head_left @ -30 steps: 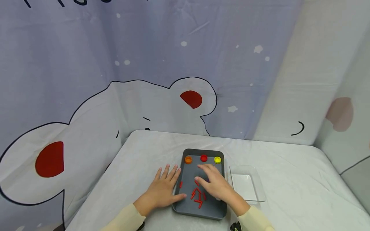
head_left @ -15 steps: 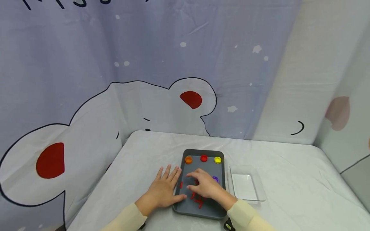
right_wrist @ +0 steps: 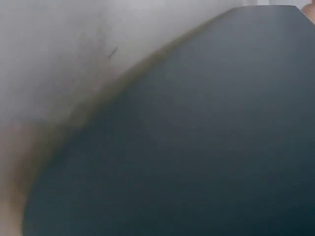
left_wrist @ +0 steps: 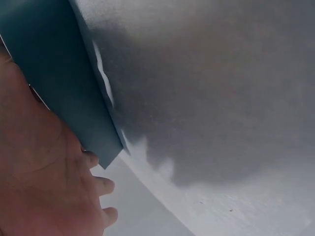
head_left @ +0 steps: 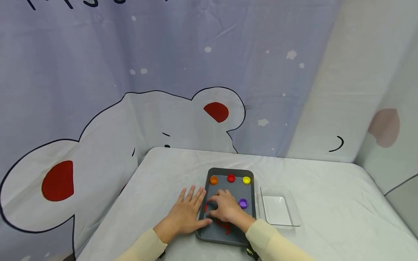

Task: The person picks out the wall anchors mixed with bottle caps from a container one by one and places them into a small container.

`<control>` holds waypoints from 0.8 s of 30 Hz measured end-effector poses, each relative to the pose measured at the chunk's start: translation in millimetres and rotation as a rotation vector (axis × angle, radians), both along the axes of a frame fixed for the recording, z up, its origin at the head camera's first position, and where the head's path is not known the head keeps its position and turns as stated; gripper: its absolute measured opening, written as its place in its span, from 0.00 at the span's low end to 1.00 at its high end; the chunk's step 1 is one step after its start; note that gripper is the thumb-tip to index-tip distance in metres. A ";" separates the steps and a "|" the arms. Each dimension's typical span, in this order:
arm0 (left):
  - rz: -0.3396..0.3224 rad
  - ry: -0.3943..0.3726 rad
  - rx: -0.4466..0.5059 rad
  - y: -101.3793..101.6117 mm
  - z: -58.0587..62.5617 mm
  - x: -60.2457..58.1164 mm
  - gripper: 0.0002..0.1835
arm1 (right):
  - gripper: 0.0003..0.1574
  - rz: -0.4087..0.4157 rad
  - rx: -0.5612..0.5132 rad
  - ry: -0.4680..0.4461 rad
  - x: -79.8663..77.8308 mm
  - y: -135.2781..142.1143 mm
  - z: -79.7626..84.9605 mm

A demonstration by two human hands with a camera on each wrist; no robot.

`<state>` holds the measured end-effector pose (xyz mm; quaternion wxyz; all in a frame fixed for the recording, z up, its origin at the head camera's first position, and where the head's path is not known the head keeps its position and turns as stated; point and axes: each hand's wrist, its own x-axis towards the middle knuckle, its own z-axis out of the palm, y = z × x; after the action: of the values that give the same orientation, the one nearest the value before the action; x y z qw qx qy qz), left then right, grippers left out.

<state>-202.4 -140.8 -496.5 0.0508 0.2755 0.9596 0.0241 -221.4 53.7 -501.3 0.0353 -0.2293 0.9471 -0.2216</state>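
A dark grey tray (head_left: 215,237) lies on the white-covered table. Across its left rim rests my left hand (head_left: 183,215), fingers straight and spread; in the left wrist view its palm (left_wrist: 44,167) is against the tray's side. Over the tray's middle is my right hand (head_left: 226,208), its thumb and index finger bent and apart, with nothing visible between them. Just left of those fingertips lies a small red stick (head_left: 205,208). More red sticks (head_left: 226,227) show below the hand, which partly covers them. A purple ring-like cap (head_left: 243,203) sits to its right.
Along the tray's far end stand an orange cap (head_left: 213,180), a red cap (head_left: 231,178) and a yellow cap (head_left: 246,180). Right of the tray is a clear plastic box (head_left: 295,214). A printed curtain (head_left: 183,47) hangs behind the table. The right wrist view is mostly dark and blurred.
My right hand has moved left and down across the tray, uncovering the purple cap and covering several red sticks. My left hand has stayed at the left rim.
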 end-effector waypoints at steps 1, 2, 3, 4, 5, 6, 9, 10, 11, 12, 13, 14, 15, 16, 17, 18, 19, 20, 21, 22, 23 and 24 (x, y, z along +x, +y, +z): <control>-0.002 -0.001 0.006 -0.1 -0.6 -0.4 0.54 | 0.24 -0.011 0.008 0.000 -0.1 -1.6 -0.6; -0.004 -0.001 0.014 -0.2 -1.1 -0.7 0.54 | 0.24 -0.019 0.013 0.007 0.1 -3.1 -1.1; -0.006 -0.001 0.016 -0.4 -2.0 -1.2 0.55 | 0.24 -0.030 0.022 0.009 0.5 -4.7 -2.0; -0.009 0.002 0.012 -0.6 -3.4 -2.0 0.55 | 0.24 -0.040 0.025 0.013 0.8 -6.1 -2.7; -0.011 0.005 0.005 -0.8 -4.8 -2.8 0.56 | 0.24 -0.051 0.028 0.019 1.3 -7.3 -3.4; -0.010 0.009 0.001 -1.1 -6.0 -3.5 0.56 | 0.24 -0.061 0.030 0.025 1.5 -8.6 -4.5; -0.007 0.016 -0.024 -1.7 -9.5 -5.3 0.57 | 0.22 -0.087 0.035 0.042 1.8 -11.7 -6.7; -0.005 0.018 -0.033 -1.6 -10.5 -5.6 0.57 | 0.22 -0.095 0.033 0.046 1.7 -12.3 -7.3; -0.002 0.018 -0.035 -1.5 -11.3 -5.8 0.57 | 0.21 -0.101 0.031 0.050 1.8 -12.9 -7.8; 0.000 0.018 -0.035 -1.5 -12.2 -6.0 0.57 | 0.21 -0.107 0.031 0.051 1.8 -13.5 -8.3; 0.001 0.019 -0.033 -1.5 -13.2 -6.4 0.57 | 0.20 -0.113 0.032 0.052 1.7 -14.1 -8.5; 0.003 0.018 -0.033 -1.5 -14.0 -6.5 0.57 | 0.19 -0.118 0.033 0.053 1.8 -14.6 -8.6; 0.004 0.017 -0.032 -1.5 -14.0 -6.3 0.57 | 0.19 -0.125 0.034 0.052 1.5 -15.0 -9.1; 0.005 0.014 -0.033 -1.5 -14.5 -6.5 0.57 | 0.18 -0.129 0.035 0.053 1.5 -15.4 -9.4; 0.007 0.012 -0.033 -1.5 -14.6 -6.3 0.57 | 0.18 -0.133 0.037 0.052 1.5 -15.9 -9.6; 0.008 0.008 -0.033 -1.4 -14.0 -5.9 0.57 | 0.18 -0.136 0.041 0.051 1.3 -16.4 -9.7; 0.009 0.004 -0.032 -1.2 -13.3 -5.7 0.57 | 0.17 -0.140 0.045 0.053 1.1 -17.1 -9.9; 0.010 -0.005 -0.028 -0.9 -11.4 -5.1 0.57 | 0.17 -0.143 0.049 0.054 0.7 -17.8 -10.3; 0.009 -0.006 -0.020 -0.8 -10.4 -4.8 0.57 | 0.16 -0.146 0.055 0.058 0.2 -18.5 -10.6; 0.007 -0.007 -0.015 -0.7 -9.9 -4.7 0.57 | 0.15 -0.147 0.061 0.061 0.0 -19.4 -10.9; 0.005 -0.011 -0.005 -0.5 -8.5 -4.2 0.57 | 0.15 -0.149 0.067 0.065 -0.5 -20.2 -11.4; 0.003 -0.011 0.001 -0.4 -7.7 -3.8 0.57 | 0.14 -0.149 0.071 0.070 -0.9 -20.9 -12.1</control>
<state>-206.2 -141.2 -504.3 0.0558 0.2741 0.9597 0.0261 -222.3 32.9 -513.4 -0.0062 -0.1645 0.9695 -0.1816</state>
